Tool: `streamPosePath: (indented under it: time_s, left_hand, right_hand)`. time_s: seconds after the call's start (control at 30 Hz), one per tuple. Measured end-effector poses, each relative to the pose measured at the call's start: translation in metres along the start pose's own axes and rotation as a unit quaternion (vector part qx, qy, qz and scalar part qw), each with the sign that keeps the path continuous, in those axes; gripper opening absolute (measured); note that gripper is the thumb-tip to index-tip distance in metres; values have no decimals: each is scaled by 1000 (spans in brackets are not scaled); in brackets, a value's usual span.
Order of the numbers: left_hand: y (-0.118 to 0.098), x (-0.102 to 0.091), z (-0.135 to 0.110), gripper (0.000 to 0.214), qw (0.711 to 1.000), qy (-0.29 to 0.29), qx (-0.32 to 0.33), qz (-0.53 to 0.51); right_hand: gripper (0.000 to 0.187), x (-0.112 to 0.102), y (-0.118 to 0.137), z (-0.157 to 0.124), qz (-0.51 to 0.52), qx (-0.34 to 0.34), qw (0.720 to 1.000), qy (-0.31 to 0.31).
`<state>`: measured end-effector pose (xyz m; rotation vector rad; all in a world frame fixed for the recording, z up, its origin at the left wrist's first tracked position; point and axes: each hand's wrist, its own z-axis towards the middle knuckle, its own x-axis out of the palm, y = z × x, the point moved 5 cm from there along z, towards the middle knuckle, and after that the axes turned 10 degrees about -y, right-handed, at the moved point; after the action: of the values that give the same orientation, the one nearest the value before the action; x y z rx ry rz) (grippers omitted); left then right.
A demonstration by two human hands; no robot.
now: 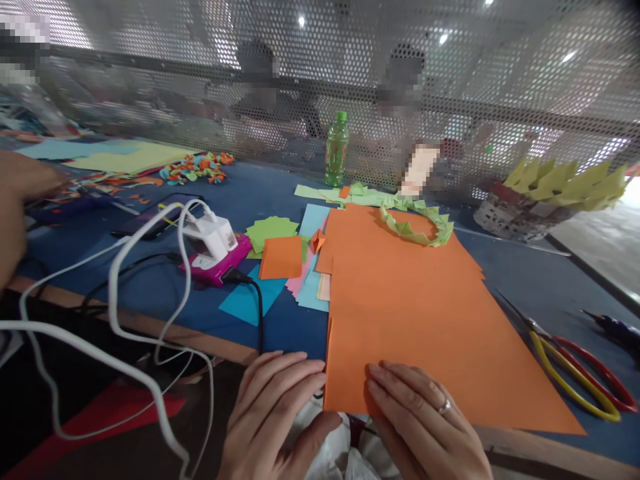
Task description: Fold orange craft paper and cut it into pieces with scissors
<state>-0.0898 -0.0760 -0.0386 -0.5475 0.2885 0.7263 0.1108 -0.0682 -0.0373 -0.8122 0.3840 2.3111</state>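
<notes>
Large orange paper sheets (400,300) lie on the blue table and reach its front edge. At their near left corner the paper looks doubled over. My left hand (280,407) is beside that corner, fingers stretched out and thumb apart, the fingertips at or very near the paper's left edge. Flat on the paper's front edge rest the fingers of my right hand (423,413), which wears a ring; its thumb is hidden. A ring of folded green paper (443,227) sits on the far end of the sheets. Left of them are small orange squares (281,258) and green paper pieces (270,230).
Scissors (575,373) with yellow and red handles lie at right. A magenta power strip (220,263) with white chargers (213,233) trails cables at left. Behind stand a green bottle (337,150), a basket (525,210) and a perforated metal screen (320,73). Another person's arm (25,193) enters at left.
</notes>
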Motion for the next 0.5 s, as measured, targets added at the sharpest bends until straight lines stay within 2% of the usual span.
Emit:
streamPosePath:
  time_s: [0.5]
  left_hand:
    - [3, 2, -3, 26, 1000, 13, 14, -4]
  right_hand:
    - [24, 1, -1, -5, 13, 0, 1000, -1]
